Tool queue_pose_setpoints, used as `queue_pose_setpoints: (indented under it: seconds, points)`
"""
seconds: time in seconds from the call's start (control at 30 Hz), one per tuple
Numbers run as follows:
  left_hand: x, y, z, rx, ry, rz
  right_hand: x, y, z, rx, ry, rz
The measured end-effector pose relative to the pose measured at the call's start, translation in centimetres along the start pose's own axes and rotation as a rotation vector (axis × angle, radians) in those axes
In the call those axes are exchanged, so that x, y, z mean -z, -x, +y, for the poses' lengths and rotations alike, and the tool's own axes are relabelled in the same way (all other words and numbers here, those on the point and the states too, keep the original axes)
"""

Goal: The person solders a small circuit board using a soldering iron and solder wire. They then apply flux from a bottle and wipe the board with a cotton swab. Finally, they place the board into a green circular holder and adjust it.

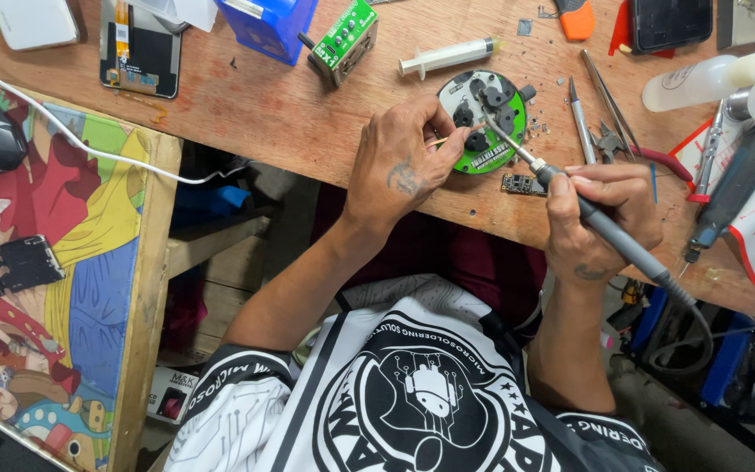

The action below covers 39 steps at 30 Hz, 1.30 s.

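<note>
The right hand (600, 223) is closed in a pen-like grasp around the grey soldering iron (609, 229), its thin tip angled up and left onto the round green board-holding fixture (482, 118) that sits on the wooden workbench (290, 114). The left hand (408, 157) rests just beside the fixture's left edge, fingers pinched on a thin pale strand (447, 137) — solder wire by the look of it, though it is too fine to be sure — pointed in toward the black clamps. A small dark circuit board (522, 184) lies on the bench just below the fixture, near the right knuckles. To do this well, it seems best to keep both wrists planted on the bench so the tip and the strand meet steadily at one spot, and to touch only the joint, clear of the black clamps. Tweezers (605, 92) and red-handled cutters (635, 149) lie to the right, a syringe (447, 57) above the fixture — all well within reach.
</note>
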<state>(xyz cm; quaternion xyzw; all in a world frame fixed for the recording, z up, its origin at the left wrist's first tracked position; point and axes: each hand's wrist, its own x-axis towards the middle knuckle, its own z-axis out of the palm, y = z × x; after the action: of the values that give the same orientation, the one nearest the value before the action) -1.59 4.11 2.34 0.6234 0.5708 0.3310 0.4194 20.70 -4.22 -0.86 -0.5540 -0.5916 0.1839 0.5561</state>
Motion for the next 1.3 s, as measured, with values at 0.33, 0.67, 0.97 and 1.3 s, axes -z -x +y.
queue_pose_setpoints:
  seconds: [0.33, 0.67, 0.97, 1.3]
  points:
    - [0.09, 0.12, 0.22, 0.049, 0.006, -0.007, -0.09, 0.24, 0.00, 0.016, 0.005, 0.003]
    - [-0.10, -0.05, 0.07, -0.007, -0.009, 0.005, 0.80, -0.43, -0.63, 0.042, 0.008, 0.049]
    - [0.09, -0.22, 0.04, -0.033, -0.003, -0.006, 0.23, -0.21, -0.29, -0.006, -0.016, 0.006]
    - [-0.02, -0.42, 0.07, -0.009, -0.034, 0.007, 0.23, -0.31, -0.02, -0.045, -0.041, -0.018]
